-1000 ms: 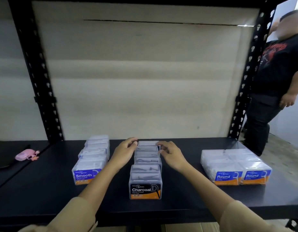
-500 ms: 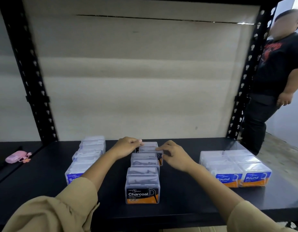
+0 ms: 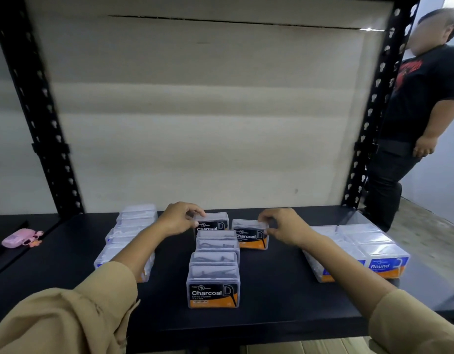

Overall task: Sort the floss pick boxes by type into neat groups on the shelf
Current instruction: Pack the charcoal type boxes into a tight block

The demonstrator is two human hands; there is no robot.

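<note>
my left hand (image 3: pixel 181 219) is curling round the rear charcoal box (image 3: pixel 212 226) at its lid, and my right hand (image 3: pixel 284 227) is pinching a second charcoal box (image 3: pixel 251 237) just beside the charcoal row (image 3: pixel 215 264) on the shelf (image 3: pixel 284 302). i'm judging them light, stiff and slick, so i'm favouring the short ends.

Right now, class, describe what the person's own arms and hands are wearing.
The left sleeve and right sleeve are loose, creased tan fabric, ending short of the wrists. The left hand and right hand are bare: no gloves, rings or watch visible.
</note>
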